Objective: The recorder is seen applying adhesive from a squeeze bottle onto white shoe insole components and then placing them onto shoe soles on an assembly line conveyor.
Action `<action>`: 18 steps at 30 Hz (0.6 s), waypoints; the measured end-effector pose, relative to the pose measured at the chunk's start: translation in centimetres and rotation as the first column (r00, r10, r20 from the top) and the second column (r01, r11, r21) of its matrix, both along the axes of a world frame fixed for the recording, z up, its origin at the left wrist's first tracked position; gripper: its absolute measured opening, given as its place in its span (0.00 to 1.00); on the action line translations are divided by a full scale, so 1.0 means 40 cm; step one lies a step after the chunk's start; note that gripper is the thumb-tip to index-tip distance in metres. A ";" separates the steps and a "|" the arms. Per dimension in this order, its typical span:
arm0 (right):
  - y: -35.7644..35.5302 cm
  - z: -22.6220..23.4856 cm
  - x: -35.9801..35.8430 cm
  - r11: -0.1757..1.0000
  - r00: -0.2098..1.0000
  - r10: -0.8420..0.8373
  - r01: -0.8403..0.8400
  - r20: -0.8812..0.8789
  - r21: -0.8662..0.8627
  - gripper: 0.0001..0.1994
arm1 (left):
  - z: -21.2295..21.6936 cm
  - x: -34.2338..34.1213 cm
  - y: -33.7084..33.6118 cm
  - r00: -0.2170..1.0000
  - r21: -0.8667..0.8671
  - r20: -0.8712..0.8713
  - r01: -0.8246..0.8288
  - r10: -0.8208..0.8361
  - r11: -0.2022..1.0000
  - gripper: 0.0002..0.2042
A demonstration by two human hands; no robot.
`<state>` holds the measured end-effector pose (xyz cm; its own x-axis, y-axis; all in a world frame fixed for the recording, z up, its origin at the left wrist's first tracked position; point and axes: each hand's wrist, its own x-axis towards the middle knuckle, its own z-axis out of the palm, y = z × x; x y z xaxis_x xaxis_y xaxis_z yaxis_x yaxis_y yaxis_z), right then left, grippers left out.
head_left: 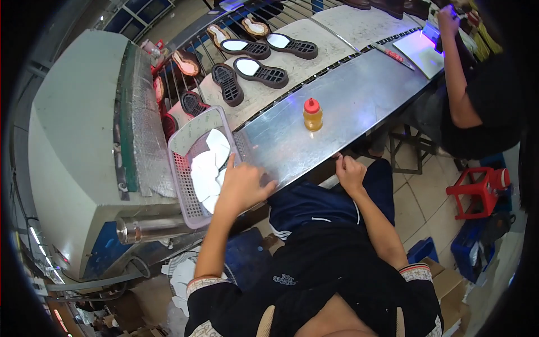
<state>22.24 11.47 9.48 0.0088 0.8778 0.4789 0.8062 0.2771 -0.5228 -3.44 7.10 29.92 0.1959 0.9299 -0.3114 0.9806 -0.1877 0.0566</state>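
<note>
My left hand (244, 182) is at the near right rim of a pale lilac plastic basket (181, 188), its index finger stretched out and its thumb apart; I see nothing held in it. White cut pieces (206, 171) lie heaped in the basket. By the near edge of the metal table (359, 98), my right hand (352, 173) is closed with curled fingers; whatever is inside them, if anything, is hidden. A bottle of amber liquid with a red cap (313, 115) stands upright on the table, beyond both hands.
Dark shoe soles (261, 73), several with white pads, lie on a pale conveyor (325, 42) behind the table. A large grey machine (78, 129) stands left. At right, a co-worker's arm (457, 84) reaches over a lit white board (421, 53). A red stool (477, 191) is on the floor.
</note>
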 end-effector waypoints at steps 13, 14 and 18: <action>0.250 0.231 -0.043 0.847 0.859 0.512 -0.506 -0.008 -0.161 0.32 | -0.271 -0.325 0.729 0.779 0.015 -0.070 -0.624 0.624 0.781 0.47; 0.254 0.235 -0.035 0.834 0.845 0.535 -0.529 0.002 -0.157 0.29 | -0.273 -0.289 0.727 0.774 0.073 -0.105 -0.620 0.625 0.781 0.45; 0.275 0.240 -0.034 0.849 0.854 0.519 -0.515 0.012 -0.120 0.26 | -0.247 -0.264 0.743 0.789 0.060 -0.101 -0.603 0.606 0.796 0.34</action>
